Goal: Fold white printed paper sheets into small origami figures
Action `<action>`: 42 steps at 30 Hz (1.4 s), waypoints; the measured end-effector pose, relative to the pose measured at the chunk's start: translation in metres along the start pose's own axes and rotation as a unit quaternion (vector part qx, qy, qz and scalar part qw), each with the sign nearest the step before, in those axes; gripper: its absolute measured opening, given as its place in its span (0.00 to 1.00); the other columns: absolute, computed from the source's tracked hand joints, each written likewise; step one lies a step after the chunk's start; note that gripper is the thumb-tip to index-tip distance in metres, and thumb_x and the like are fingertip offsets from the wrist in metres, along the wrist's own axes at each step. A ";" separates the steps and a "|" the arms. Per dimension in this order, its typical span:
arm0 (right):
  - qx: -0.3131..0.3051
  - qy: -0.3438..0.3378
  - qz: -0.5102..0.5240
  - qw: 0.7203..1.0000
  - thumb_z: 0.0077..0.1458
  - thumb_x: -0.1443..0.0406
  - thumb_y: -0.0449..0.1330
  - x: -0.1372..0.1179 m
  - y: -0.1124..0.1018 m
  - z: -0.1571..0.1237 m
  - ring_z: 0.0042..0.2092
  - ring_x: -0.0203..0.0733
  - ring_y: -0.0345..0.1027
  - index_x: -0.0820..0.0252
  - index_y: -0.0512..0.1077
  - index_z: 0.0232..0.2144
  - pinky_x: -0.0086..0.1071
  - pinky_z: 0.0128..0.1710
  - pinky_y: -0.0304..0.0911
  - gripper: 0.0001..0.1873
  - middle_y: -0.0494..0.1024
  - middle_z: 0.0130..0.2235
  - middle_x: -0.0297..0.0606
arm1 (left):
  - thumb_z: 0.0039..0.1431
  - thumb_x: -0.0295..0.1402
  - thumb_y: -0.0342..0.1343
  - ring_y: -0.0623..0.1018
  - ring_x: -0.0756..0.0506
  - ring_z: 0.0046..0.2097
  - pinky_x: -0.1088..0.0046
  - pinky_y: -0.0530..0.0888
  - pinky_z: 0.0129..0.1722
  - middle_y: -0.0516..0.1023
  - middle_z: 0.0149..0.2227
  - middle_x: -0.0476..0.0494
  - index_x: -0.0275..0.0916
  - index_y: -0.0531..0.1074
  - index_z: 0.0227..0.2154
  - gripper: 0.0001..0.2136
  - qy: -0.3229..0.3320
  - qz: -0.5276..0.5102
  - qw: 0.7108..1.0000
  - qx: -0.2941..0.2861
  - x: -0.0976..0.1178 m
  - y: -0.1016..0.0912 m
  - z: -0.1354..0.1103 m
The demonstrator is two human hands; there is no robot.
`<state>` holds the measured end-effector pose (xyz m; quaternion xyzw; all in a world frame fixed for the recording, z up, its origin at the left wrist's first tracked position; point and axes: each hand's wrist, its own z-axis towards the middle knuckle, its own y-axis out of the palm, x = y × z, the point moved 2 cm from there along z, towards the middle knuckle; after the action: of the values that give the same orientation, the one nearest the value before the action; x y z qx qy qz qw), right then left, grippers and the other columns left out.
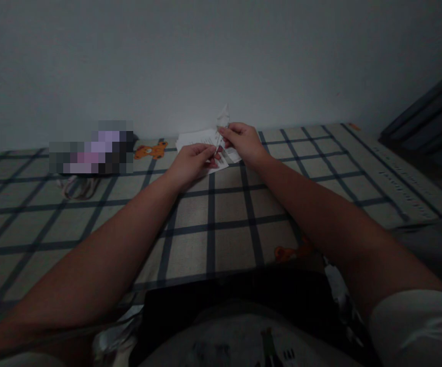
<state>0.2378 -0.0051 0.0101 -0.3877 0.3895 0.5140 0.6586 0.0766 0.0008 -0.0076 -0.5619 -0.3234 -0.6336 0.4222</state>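
Observation:
Above the far middle of the checked cloth, my two hands meet at a small white folded paper (223,116) with a pointed top. My right hand (247,141) pinches it near its middle between thumb and fingers. Lower and to the left, my left hand (195,159) is closed with thumb and fingertips on its thin lower end. Fine folds are too dim to make out. Beneath and behind the hands lie several white printed sheets (190,138), partly covered by my fingers.
The checked cloth (228,204) covers the surface up to a plain wall (205,61). A blurred-out purple and dark item (102,148) lies at the left, with a pale looped strap (77,187) before it. A dark ridged object (431,117) stands at the right.

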 end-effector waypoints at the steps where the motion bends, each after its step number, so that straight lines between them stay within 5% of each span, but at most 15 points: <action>1: -0.002 0.000 -0.002 1.000 0.57 0.53 0.62 0.000 0.000 0.000 0.24 0.29 0.56 0.60 0.65 0.22 0.26 0.25 0.53 0.20 0.65 0.21 0.29 | 0.54 0.41 0.62 0.75 0.52 0.28 0.76 0.72 0.32 0.78 0.29 0.45 0.35 0.77 0.28 0.12 -0.007 -0.013 1.000 -0.005 0.000 0.001 -0.001; 16: -0.015 0.006 -0.028 0.999 0.59 0.62 0.61 0.000 0.000 -0.002 0.26 0.31 0.57 0.60 0.64 0.21 0.27 0.28 0.54 0.17 0.65 0.22 0.29 | 0.51 0.40 0.62 0.75 0.50 0.28 0.75 0.72 0.30 0.78 0.28 0.44 0.36 0.76 0.27 0.10 -0.004 0.057 0.998 0.023 -0.002 -0.004 0.000; 29: -0.131 -0.008 -0.028 0.991 0.57 0.57 0.62 -0.002 0.004 -0.004 0.26 0.29 0.61 0.63 0.68 0.20 0.25 0.28 0.57 0.19 0.68 0.21 0.31 | 0.51 0.44 0.64 0.77 0.49 0.37 0.74 0.75 0.38 0.80 0.36 0.44 0.38 0.78 0.37 0.16 0.080 0.053 0.990 0.104 0.006 -0.009 0.001; 42: -0.191 -0.031 -0.064 0.979 0.56 0.59 0.64 0.000 0.001 -0.005 0.26 0.29 0.61 0.63 0.69 0.20 0.25 0.27 0.56 0.18 0.69 0.21 0.31 | 0.50 0.45 0.64 0.73 0.51 0.31 0.75 0.71 0.34 0.77 0.28 0.48 0.38 0.77 0.28 0.13 0.070 0.047 0.991 0.108 0.005 -0.014 0.004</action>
<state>0.2363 -0.0097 0.0084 -0.5143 0.2374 0.5477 0.6157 0.0655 0.0092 -0.0013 -0.4823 -0.3329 -0.6119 0.5313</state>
